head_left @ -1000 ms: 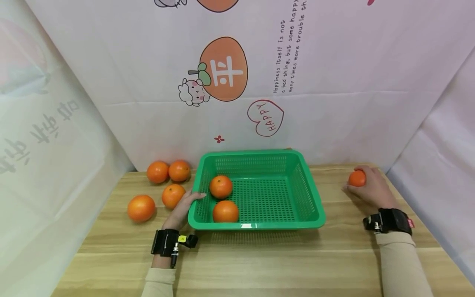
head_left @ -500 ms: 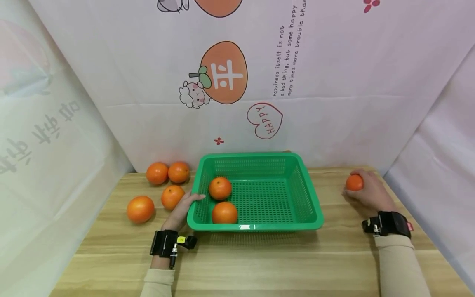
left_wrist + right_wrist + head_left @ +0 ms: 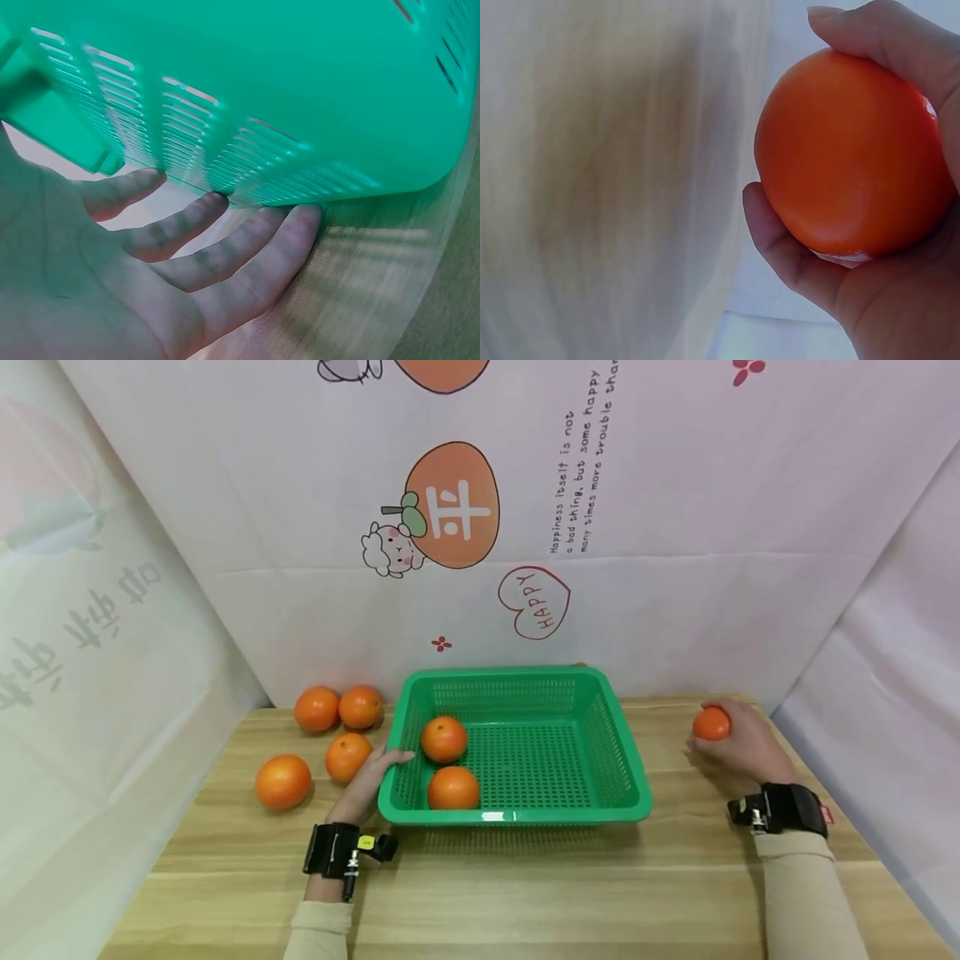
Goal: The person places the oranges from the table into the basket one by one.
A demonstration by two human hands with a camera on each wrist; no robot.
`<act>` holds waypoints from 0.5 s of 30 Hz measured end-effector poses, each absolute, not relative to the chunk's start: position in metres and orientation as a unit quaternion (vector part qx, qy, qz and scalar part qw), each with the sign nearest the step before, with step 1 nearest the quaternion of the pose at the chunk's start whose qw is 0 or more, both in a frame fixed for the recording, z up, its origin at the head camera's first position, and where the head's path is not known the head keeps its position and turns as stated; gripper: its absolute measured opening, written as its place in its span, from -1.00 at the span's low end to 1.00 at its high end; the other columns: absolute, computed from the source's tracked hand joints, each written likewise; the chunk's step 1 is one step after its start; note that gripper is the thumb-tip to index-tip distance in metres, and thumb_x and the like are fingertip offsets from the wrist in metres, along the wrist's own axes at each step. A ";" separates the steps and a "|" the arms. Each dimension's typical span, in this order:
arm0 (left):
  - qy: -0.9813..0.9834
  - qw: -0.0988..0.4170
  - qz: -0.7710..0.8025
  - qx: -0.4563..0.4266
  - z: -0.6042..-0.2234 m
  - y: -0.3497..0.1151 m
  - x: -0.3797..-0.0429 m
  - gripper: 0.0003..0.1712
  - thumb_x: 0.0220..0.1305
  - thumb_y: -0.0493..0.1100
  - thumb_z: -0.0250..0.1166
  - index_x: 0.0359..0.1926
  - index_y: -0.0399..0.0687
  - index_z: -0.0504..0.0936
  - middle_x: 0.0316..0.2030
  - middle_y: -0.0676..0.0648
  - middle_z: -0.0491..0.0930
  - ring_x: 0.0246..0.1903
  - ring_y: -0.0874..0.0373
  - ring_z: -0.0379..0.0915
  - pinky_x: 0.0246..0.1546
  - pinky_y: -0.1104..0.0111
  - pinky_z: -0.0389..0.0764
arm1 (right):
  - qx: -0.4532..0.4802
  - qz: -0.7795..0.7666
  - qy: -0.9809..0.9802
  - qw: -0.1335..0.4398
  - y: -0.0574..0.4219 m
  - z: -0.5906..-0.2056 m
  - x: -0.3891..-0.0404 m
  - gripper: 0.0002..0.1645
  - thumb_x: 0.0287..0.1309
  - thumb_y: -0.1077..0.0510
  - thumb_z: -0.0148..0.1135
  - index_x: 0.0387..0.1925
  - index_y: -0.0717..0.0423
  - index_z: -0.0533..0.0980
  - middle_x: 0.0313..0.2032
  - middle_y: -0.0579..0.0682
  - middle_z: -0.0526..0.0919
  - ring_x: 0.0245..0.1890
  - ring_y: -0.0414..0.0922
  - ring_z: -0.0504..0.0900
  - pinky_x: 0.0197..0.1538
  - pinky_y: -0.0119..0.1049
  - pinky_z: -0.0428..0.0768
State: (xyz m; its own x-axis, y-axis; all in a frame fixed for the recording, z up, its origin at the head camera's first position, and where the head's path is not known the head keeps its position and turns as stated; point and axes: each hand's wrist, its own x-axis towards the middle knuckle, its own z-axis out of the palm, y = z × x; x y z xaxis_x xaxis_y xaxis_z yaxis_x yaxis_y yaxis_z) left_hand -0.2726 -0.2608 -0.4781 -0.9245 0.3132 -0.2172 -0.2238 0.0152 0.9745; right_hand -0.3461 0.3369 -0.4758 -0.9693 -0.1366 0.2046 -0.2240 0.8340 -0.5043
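My right hand (image 3: 750, 743) holds an orange (image 3: 711, 724) at the right of the table. In the right wrist view the thumb and fingers curl round the smooth orange (image 3: 847, 154) from opposite sides. My left hand (image 3: 371, 779) is at the left end of a green plastic basket (image 3: 517, 816), its thumb over the rim. Seen from the left wrist, the fingers (image 3: 247, 277) lie under the slotted outer side of the basket (image 3: 285, 75). Two oranges sit in the basket's left part, one (image 3: 444, 740) behind the other (image 3: 453, 788).
Several more oranges lie left of the basket: a pair at the back, one (image 3: 348, 757) by the left hand and one (image 3: 283, 782) farther left. Behind the wooden table (image 3: 480, 893) hangs a printed white cloth (image 3: 675, 527), with more cloth at both sides.
My right hand has shifted slightly left with the orange in its grip. The left hand keeps its place on the basket. The head view has tilted a little.
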 end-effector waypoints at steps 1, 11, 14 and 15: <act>0.686 0.192 0.701 0.032 -0.478 -0.261 -0.273 -0.18 0.59 -0.01 -0.03 0.72 0.06 -0.13 0.58 -0.33 0.19 0.36 -0.09 0.43 0.19 0.26 0.63 | 0.093 0.274 -0.954 0.080 0.336 -0.474 -0.346 -0.10 0.11 -0.03 0.59 0.36 0.28 0.42 0.17 0.39 0.57 0.04 0.28 0.58 -0.14 -0.13 0.54; 0.685 0.190 0.702 0.037 -0.479 -0.262 -0.274 -0.17 0.59 -0.02 -0.04 0.72 0.07 -0.15 0.60 -0.28 0.15 0.38 -0.06 0.40 0.20 0.29 0.63 | 0.116 0.271 -0.950 0.106 0.324 -0.459 -0.348 -0.15 0.11 0.02 0.59 0.33 0.30 0.45 0.16 0.40 0.57 0.05 0.31 0.57 -0.06 0.05 0.52; 0.683 0.192 0.703 0.042 -0.480 -0.262 -0.274 -0.18 0.59 -0.01 -0.03 0.72 0.08 -0.14 0.59 -0.30 0.16 0.35 -0.05 0.43 0.19 0.28 0.64 | 0.114 0.269 -0.951 0.103 0.322 -0.456 -0.347 -0.14 0.11 0.00 0.59 0.34 0.27 0.45 0.18 0.40 0.56 0.08 0.32 0.56 -0.06 0.06 0.52; 0.683 0.193 0.703 0.043 -0.480 -0.262 -0.273 -0.18 0.59 -0.01 -0.03 0.72 0.08 -0.13 0.59 -0.30 0.17 0.35 -0.05 0.43 0.19 0.28 0.64 | 0.115 0.270 -0.951 0.102 0.321 -0.456 -0.347 -0.14 0.11 0.00 0.59 0.35 0.27 0.45 0.18 0.40 0.56 0.08 0.32 0.56 -0.06 0.06 0.52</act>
